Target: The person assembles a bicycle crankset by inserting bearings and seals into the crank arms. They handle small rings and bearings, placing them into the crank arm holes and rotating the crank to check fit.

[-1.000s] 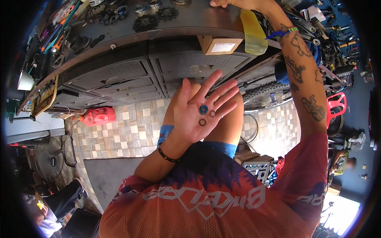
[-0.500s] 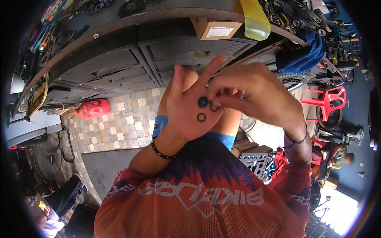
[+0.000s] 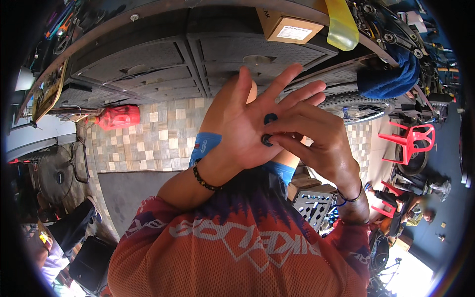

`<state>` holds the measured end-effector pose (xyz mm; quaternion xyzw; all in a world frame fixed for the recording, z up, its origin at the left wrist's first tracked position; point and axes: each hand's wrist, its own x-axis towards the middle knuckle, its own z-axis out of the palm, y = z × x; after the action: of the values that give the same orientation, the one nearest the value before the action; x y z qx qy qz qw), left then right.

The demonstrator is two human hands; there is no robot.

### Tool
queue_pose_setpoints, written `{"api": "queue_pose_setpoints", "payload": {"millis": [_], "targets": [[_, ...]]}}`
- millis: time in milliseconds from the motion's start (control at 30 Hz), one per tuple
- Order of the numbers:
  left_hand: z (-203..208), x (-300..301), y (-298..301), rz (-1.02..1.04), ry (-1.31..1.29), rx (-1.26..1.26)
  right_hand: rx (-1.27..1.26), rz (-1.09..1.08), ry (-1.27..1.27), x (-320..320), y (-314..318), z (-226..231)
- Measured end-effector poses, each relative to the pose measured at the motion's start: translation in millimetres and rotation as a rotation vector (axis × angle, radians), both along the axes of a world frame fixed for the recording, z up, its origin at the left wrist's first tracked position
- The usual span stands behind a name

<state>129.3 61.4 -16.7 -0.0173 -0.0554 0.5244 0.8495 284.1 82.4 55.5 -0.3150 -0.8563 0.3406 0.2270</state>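
Note:
My left hand (image 3: 250, 126) lies palm up with its fingers spread. On the palm rests a small blue ring (image 3: 270, 118), partly covered by the fingers of my other hand. Just below it is a small dark ring (image 3: 266, 140), like a washer or seal. My right hand (image 3: 311, 138) reaches across from the right, its thumb and index finger pinched at the dark ring's edge. Other small parts under those fingers, if any, are hidden.
Ahead stands a bench with black drawers (image 3: 133, 69), a cardboard box (image 3: 289, 27) and a yellow strip (image 3: 342, 29) at its edge. A blue towel (image 3: 388, 76) hangs near a bicycle wheel (image 3: 354, 109). Red chairs (image 3: 408, 141) and people are at right; a red jug (image 3: 116, 118) is left.
My right hand has moved down over the palm, from above the rings to pinching at the lower one. The view has shifted slightly, and the left hand's fingers now show more.

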Motion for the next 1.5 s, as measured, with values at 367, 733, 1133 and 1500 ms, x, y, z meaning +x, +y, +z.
{"api": "queue_pose_setpoints", "payload": {"millis": [367,733,1133,1500], "targets": [[-4,-2,4,-0.014,0.018,0.027,0.306,-0.108,-0.066,19,-3,-8],[-9,2,6,-0.014,0.031,0.057,0.178,-0.136,-0.143,25,-4,-4],[-19,9,6,-0.031,0.043,0.053,-0.007,-0.371,-0.107,10,-26,-14],[-22,10,6,-0.072,0.07,-0.01,-0.017,-0.421,-0.152,4,-30,-22]]}}
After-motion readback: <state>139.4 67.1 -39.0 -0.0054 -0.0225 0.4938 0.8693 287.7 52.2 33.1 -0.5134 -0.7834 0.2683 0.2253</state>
